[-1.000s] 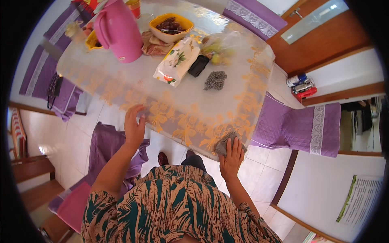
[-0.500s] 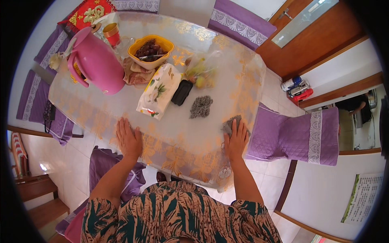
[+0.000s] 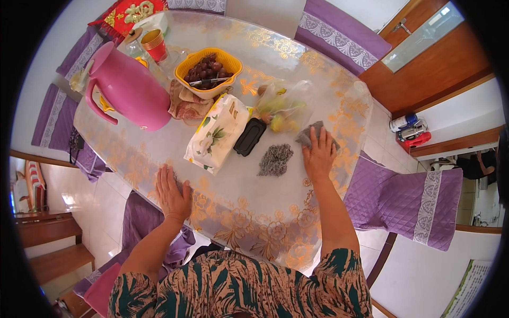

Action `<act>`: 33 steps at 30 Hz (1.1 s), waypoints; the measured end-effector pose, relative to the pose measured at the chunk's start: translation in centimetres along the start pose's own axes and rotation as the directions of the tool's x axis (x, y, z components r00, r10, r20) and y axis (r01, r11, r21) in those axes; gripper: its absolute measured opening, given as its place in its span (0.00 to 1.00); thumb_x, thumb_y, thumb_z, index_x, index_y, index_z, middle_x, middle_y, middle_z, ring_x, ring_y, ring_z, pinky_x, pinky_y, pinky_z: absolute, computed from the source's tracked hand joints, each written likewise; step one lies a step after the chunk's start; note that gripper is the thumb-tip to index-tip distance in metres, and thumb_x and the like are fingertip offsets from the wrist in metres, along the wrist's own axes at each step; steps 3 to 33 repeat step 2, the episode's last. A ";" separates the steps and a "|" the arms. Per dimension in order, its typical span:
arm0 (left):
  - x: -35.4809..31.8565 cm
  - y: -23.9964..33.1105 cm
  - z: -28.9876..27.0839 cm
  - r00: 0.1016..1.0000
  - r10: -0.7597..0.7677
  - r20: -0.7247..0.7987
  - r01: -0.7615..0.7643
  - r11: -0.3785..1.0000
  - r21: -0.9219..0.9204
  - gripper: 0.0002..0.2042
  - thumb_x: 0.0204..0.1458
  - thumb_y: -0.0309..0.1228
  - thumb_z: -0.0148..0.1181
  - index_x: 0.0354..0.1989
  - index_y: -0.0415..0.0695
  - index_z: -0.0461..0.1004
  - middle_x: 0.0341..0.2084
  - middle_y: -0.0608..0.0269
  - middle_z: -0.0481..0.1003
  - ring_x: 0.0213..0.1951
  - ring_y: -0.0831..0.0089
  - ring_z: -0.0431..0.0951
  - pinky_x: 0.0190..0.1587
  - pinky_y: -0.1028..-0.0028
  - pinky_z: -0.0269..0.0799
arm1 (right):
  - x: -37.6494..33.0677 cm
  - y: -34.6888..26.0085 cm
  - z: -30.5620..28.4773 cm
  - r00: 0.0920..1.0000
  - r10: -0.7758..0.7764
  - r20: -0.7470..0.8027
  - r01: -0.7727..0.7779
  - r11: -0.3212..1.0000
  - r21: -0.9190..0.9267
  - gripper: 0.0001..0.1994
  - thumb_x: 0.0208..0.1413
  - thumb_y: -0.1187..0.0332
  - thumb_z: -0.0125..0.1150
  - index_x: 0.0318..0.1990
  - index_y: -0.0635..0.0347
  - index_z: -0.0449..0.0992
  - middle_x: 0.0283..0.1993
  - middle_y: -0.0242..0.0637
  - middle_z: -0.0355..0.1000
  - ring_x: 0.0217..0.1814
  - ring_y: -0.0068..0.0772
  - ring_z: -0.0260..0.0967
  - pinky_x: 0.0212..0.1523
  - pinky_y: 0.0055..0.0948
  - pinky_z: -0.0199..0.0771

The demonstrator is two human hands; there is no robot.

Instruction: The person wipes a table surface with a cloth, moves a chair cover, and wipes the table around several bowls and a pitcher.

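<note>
My right hand (image 3: 319,159) lies on a crumpled grey cloth (image 3: 304,137), pressing it against the tabletop near the right side, with the fingers stretched forward. My left hand (image 3: 174,199) rests flat at the table's near left edge, fingers extended, holding nothing. Between the two hands, a speckled black-and-white mesh-like piece (image 3: 275,160) lies on the gold-flowered table cover (image 3: 249,193). Beyond it are a black oblong case (image 3: 250,137), a white soft pack with a flower print (image 3: 217,132) and a clear plastic bag of fruit (image 3: 283,108), which is closest to the cloth.
A tall pink jug (image 3: 127,90) stands at the left, near stacked red-gold cups (image 3: 154,46). Grapes fill a yellow basket (image 3: 233,55) beside a folded brownish cloth (image 3: 185,103). Purple-covered chairs (image 3: 392,199) surround the table. Flasks (image 3: 408,130) stand by the right wall.
My right hand has slid the grey cloth away from me along the table's right side, up close to the fruit bag. My left hand stays at the near edge. The view has shifted slightly.
</note>
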State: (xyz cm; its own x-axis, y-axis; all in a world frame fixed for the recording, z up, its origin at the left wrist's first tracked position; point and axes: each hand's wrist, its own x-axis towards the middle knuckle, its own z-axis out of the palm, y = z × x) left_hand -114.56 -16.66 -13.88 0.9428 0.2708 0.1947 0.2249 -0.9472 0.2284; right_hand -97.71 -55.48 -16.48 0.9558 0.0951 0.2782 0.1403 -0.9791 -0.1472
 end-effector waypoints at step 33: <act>-0.1 0.2 -0.1 1.000 -0.011 0.007 0.011 1.000 0.003 0.31 0.57 0.42 0.51 0.65 0.37 0.56 0.67 0.49 0.55 0.69 0.49 0.50 0.69 0.54 0.44 | -1.1 -1.0 -0.7 0.993 -0.094 0.065 0.094 0.996 0.012 0.32 0.56 0.57 0.58 0.69 0.44 0.58 0.74 0.43 0.47 0.76 0.49 0.41 0.70 0.53 0.38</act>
